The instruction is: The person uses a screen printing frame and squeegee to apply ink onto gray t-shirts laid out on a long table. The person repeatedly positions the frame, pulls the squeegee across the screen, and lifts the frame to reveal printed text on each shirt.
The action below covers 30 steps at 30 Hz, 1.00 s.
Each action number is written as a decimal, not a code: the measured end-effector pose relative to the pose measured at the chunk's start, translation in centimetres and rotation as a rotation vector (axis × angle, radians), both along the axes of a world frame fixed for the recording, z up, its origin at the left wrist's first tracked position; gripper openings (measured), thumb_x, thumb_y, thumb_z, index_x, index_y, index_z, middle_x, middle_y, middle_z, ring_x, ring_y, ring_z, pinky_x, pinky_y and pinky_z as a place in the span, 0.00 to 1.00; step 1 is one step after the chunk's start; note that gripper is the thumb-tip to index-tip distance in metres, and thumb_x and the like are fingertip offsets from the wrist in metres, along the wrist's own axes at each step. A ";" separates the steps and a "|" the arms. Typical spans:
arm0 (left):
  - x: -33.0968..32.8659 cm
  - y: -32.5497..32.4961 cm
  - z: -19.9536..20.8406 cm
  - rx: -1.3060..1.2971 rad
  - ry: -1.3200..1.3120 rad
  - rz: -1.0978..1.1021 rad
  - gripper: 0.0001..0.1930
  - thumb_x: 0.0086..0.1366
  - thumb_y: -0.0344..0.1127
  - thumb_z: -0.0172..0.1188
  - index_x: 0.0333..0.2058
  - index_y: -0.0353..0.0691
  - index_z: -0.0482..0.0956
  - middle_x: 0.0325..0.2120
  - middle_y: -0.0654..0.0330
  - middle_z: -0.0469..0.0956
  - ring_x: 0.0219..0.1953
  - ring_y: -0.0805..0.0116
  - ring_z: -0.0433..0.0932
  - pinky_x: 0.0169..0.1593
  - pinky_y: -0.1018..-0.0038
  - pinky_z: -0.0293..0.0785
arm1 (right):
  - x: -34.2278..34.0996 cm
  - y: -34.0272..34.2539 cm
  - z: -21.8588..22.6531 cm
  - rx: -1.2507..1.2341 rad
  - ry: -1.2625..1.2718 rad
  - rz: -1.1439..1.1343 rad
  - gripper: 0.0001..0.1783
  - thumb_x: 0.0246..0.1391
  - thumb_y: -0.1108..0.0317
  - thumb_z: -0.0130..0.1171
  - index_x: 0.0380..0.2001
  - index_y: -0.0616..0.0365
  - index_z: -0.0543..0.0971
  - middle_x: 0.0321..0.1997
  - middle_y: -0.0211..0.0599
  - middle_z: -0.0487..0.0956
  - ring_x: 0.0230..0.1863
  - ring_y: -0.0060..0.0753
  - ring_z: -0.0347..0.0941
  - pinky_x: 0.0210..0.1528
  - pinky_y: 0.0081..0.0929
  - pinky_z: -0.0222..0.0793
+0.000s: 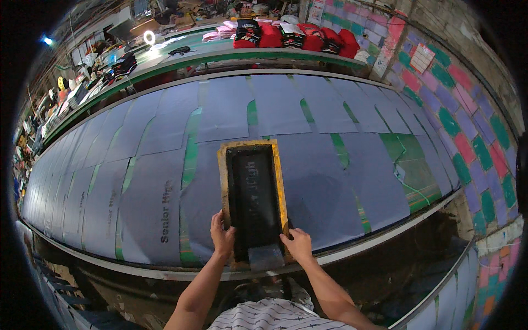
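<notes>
A screen-printing frame [279,181] with yellowish wooden sides and a dark mesh lies lengthwise in front of me over a grey-blue fabric piece [206,214]. Faint lettering shows through its dark middle. My left hand [222,236] grips the frame's left side near the close end, fingers curled over the edge. On the opposite side, my right hand [297,243] holds the right edge between thumb and fingers. Between my hands, a pale translucent strip [266,257] sits at the frame's near end. Left of the frame, a fabric piece [148,203] bears dark printed lettering.
The long table [190,157] carries two rows of cut fabric pieces over a green surface. A green string [401,151] lies at the right. Behind, another table [212,55] holds folded red garments [269,36]. A painted brick wall [462,104] bounds the right side.
</notes>
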<state>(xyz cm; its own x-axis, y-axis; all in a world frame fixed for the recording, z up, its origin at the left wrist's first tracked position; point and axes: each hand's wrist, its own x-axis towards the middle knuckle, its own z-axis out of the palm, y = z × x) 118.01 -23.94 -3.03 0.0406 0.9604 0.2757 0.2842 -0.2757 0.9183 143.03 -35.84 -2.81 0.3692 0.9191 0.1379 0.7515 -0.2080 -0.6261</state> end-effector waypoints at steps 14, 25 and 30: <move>13.0 0.8 0.5 -0.101 -0.202 -0.061 0.34 0.48 0.16 0.58 0.60 0.29 0.73 0.51 0.52 0.74 0.56 0.56 0.76 0.62 0.66 0.71 | 13.3 -0.1 3.4 0.103 -0.011 0.028 0.21 0.54 0.55 0.71 0.38 0.65 0.85 0.36 0.49 0.82 0.40 0.56 0.80 0.42 0.47 0.76; 32.4 -4.4 -3.0 -0.082 -0.098 -0.028 0.35 0.50 0.18 0.58 0.61 0.30 0.71 0.50 0.52 0.73 0.54 0.55 0.76 0.60 0.67 0.73 | 33.8 -4.3 1.1 0.102 -0.052 0.108 0.21 0.53 0.55 0.73 0.36 0.66 0.85 0.33 0.48 0.82 0.38 0.54 0.81 0.39 0.46 0.76; 36.0 -6.1 -4.4 -0.056 -0.106 0.010 0.35 0.49 0.19 0.58 0.61 0.29 0.71 0.49 0.51 0.73 0.55 0.53 0.76 0.62 0.66 0.72 | 37.1 -5.7 0.1 0.050 -0.077 0.129 0.21 0.53 0.53 0.71 0.33 0.63 0.85 0.32 0.47 0.81 0.36 0.54 0.80 0.37 0.47 0.76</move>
<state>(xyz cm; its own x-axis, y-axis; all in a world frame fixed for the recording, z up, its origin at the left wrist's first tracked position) 154.04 -29.99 -7.45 0.0048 0.9746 0.2238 0.1872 -0.2207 0.9572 180.17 -41.55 -2.72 0.2353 0.9495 0.2076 0.8162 -0.0770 -0.5726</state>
